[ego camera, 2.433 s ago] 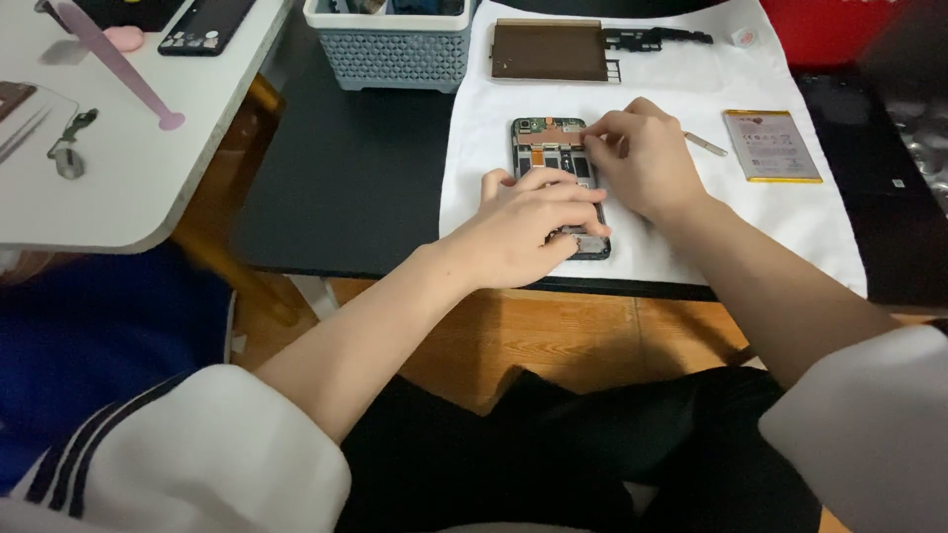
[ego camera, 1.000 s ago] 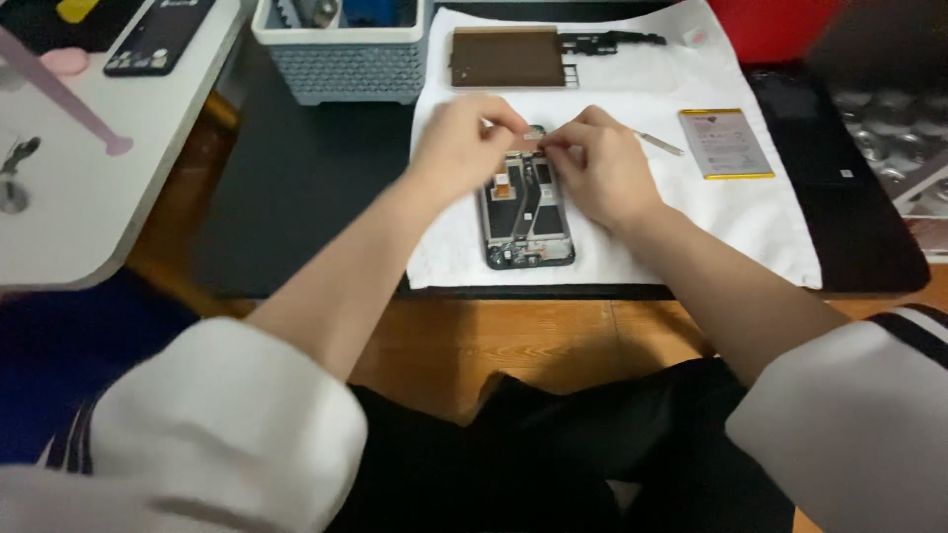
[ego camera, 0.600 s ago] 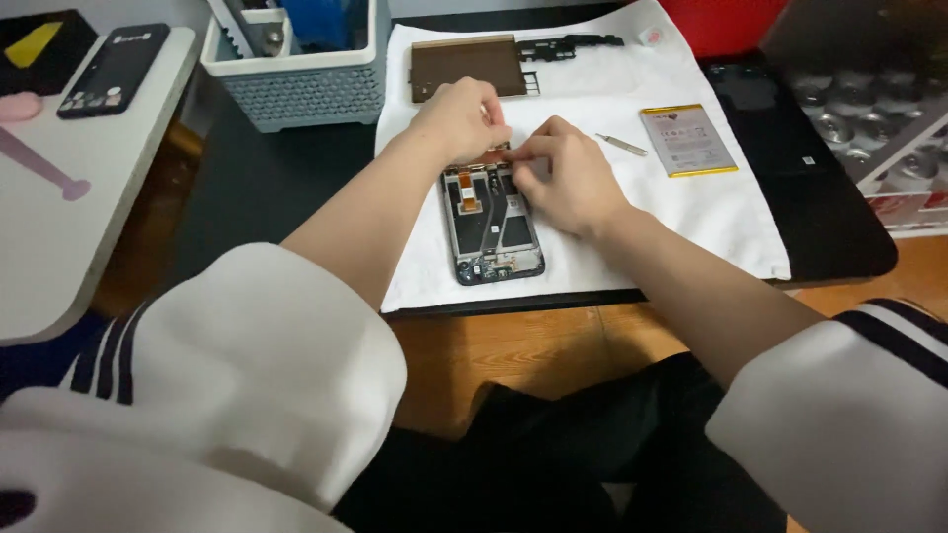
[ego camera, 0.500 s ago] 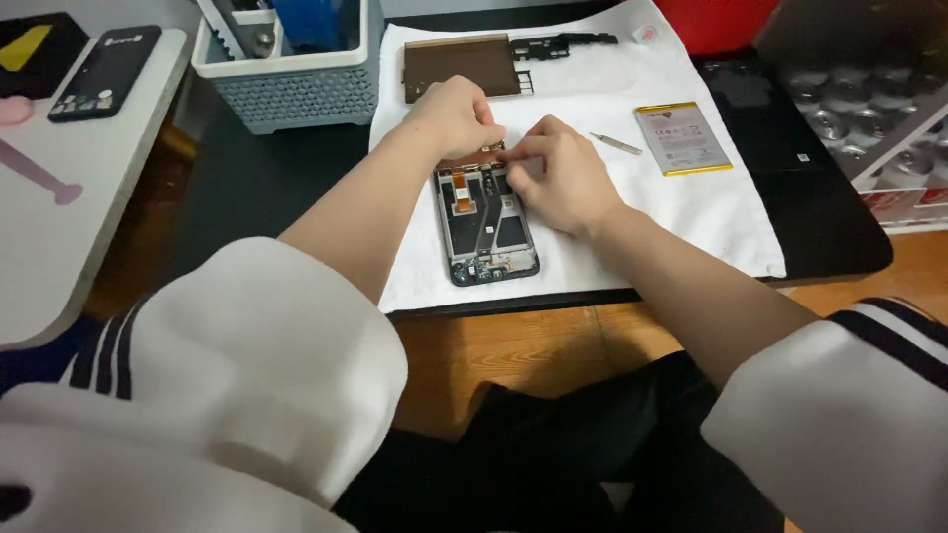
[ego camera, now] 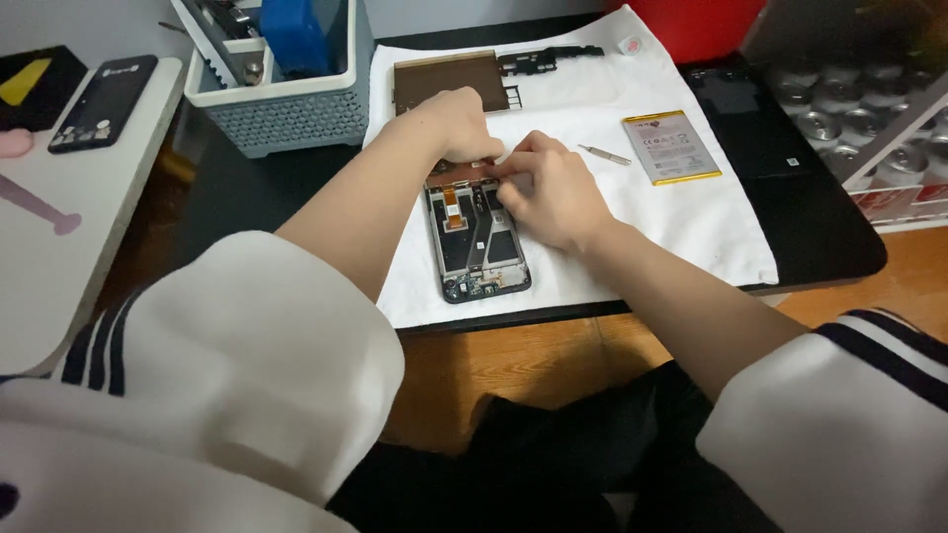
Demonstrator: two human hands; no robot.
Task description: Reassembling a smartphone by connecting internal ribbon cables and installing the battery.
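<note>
Opened black smartphone chassis with exposed boards and orange flex cable (ego camera: 476, 237): lies flat on white cloth mat (ego camera: 691, 227), lengthwise toward the person. Left hand (ego camera: 456, 120) presses fingertips together at its top edge; right hand (ego camera: 553, 188) pinches there too, object unclear. Likely light, stiff, fragile; best held by the frame edges.

Both hands (ego camera: 464, 123) (ego camera: 553, 192) close together, fingers curled.

Both hands, left hand (ego camera: 456, 120) and right hand (ego camera: 549, 190), meet at the top end of the opened phone (ego camera: 476, 235). Right of the phone lie a small screwdriver (ego camera: 604, 154) and a battery (ego camera: 671, 147); a grey basket (ego camera: 281, 84) stands to its upper left.
</note>
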